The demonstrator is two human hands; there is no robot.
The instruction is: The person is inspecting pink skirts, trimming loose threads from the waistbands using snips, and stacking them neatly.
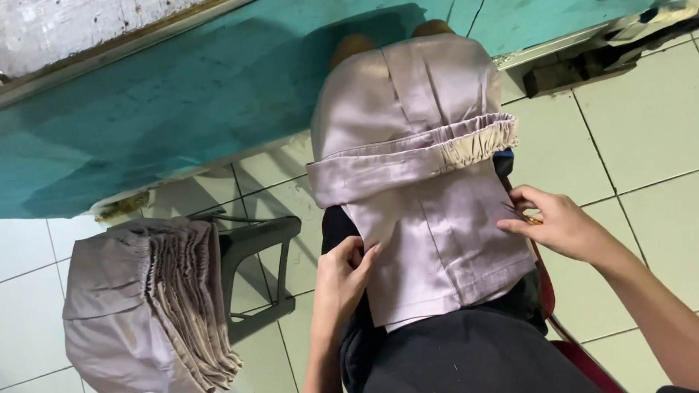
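A pale greyish-lilac woven garment with an elastic gathered waistband point(426, 216) lies draped over my lap, its upper part hanging past my knees toward the teal painted wall point(161, 103), and the waistband point(474, 138) is folded back across it like a cuff. My left hand point(344, 275) rests at the garment's left edge, fingers curled and pinching the cloth there, so that grip is closed on the fabric. My right hand point(554, 222) sits at the garment's right edge, thumb and fingertips drawn together around a small yellowish thing that I cannot make out clearly; whether that grip also catches the cloth I cannot tell, though the fingertips touch it. Under the garment are my black trousers point(454, 358), and a strip of red seat edge point(568, 344) shows just beside my right thigh. To my left, well apart from my hands, a thick stack of the same greyish-lilac garments point(144, 303) is piled on a dark plastic stool point(256, 241) and hangs over its near side. All of it stands on a floor of pale square tiles point(658, 148).
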